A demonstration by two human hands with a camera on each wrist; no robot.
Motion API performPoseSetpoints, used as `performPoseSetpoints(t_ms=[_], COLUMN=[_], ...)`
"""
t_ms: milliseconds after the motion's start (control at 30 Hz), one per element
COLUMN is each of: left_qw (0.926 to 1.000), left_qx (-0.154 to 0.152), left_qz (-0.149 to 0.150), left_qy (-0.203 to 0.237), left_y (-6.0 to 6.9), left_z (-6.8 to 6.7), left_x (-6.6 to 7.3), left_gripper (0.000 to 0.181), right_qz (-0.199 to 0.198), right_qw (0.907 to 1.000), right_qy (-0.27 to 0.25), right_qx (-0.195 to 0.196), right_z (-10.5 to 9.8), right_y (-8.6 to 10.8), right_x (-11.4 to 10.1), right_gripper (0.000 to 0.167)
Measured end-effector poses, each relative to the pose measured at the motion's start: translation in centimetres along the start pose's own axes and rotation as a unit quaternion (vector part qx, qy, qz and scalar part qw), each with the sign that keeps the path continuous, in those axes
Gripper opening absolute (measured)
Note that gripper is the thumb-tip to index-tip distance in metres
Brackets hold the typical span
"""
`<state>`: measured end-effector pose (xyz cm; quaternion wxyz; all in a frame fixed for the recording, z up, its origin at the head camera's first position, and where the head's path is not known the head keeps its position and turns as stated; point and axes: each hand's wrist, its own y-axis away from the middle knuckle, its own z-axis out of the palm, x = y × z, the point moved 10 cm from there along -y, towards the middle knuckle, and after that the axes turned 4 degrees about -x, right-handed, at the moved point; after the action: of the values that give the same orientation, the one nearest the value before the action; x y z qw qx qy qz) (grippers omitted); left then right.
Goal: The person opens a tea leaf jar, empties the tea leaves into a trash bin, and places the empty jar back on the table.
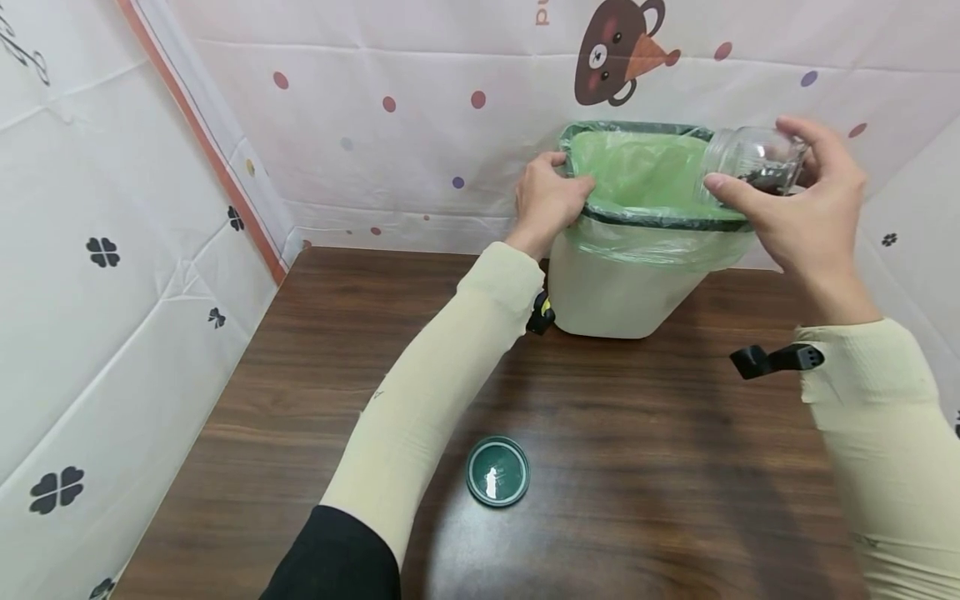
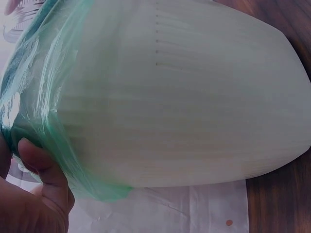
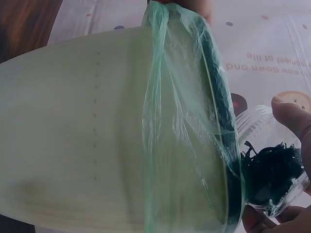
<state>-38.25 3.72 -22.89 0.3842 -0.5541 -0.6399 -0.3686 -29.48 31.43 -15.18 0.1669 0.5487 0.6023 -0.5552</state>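
Observation:
A cream trash bin stands upright on the table, lined with a green plastic bag folded over its rim. My left hand grips the bin's left rim through the bag, as the left wrist view also shows. In my right hand is a clear glass jar, tipped on its side with its mouth at the bin's right rim. Dark, stringy bits lie in the jar along its lower side. What is at the bottom of the bin is hidden.
A green round lid lies on the brown wooden table, toward the front. Behind the bin hangs a printed white cloth with dots and a bear. Another cloth panel with clover prints closes off the left side.

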Motion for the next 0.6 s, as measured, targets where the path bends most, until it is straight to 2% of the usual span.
performPoseSetpoints(t_ms=[233, 600], left_qw=[1.0000, 0.9999], left_qx=[0.001, 0.000], left_qz=[-0.002, 0.003], left_qy=[-0.003, -0.011], left_y=[-0.13, -0.12], left_z=[0.07, 0.11], left_x=[-0.03, 0.09], left_gripper=[0.056, 0.055], right_qz=[0.019, 0.025], right_qw=[0.9997, 0.9990], right_qy=[-0.011, 0.031], right_qx=[-0.009, -0.021], right_z=[-0.01, 0.29], right_y=[-0.12, -0.39], right_x=[0.21, -0.25], right_gripper=[0.075, 0.078])
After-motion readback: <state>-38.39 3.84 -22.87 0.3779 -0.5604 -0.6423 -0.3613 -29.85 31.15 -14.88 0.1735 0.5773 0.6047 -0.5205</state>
